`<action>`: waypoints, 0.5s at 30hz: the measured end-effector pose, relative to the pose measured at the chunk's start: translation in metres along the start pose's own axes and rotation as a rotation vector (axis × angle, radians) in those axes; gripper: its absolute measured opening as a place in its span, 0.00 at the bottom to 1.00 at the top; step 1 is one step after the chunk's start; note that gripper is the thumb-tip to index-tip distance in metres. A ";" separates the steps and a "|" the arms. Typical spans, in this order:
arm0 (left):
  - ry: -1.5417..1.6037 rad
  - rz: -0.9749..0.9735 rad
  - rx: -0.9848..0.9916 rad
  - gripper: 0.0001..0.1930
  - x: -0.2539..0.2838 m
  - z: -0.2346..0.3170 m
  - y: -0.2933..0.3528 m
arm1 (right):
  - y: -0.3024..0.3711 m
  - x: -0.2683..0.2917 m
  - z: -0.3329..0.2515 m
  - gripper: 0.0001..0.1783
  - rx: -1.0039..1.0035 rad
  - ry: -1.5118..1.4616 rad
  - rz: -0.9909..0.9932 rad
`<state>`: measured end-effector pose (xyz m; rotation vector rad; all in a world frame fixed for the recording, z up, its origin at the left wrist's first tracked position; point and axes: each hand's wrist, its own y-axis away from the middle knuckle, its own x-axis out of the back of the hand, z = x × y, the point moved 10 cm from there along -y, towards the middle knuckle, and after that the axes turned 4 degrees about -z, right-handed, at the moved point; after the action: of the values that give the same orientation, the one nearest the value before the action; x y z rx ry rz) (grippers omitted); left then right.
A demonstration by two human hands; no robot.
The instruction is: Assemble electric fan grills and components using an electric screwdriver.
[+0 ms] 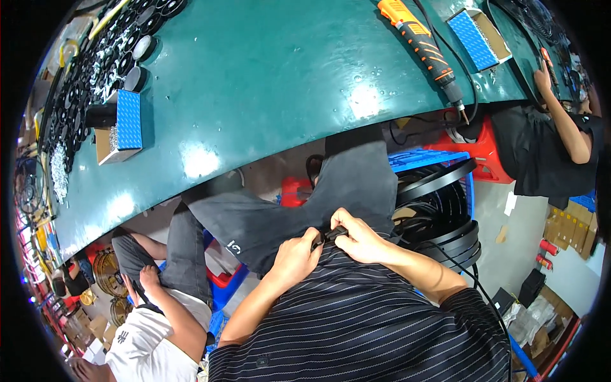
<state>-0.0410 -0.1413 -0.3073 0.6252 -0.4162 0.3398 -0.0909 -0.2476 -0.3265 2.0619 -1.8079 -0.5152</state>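
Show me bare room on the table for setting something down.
Mostly bare: the wide middle of the green table, between the left blue box and the orange-black screwdriver. Crowded: its left end, heaped with round black parts.

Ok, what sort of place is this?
Likely an assembly workshop: an orange power screwdriver on a green bench, black round parts heaped at the left, and a blue crate of black hoops.

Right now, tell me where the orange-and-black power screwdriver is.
In the head view, the orange-and-black power screwdriver lies on the green table, upper right, just left of an open blue box.
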 end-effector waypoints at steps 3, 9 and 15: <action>-0.128 -0.053 0.006 0.11 0.000 0.001 0.000 | 0.006 -0.001 -0.031 0.17 0.116 0.353 0.056; -0.238 -0.110 0.024 0.14 -0.012 -0.001 0.000 | 0.002 -0.011 -0.024 0.18 0.050 0.412 -0.027; -0.315 -0.178 0.015 0.11 -0.022 0.001 -0.007 | -0.003 -0.021 -0.009 0.21 0.044 0.456 -0.092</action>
<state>-0.0572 -0.1514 -0.3200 0.7275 -0.6546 0.0734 -0.0865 -0.2264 -0.3190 2.0852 -1.4727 -0.0174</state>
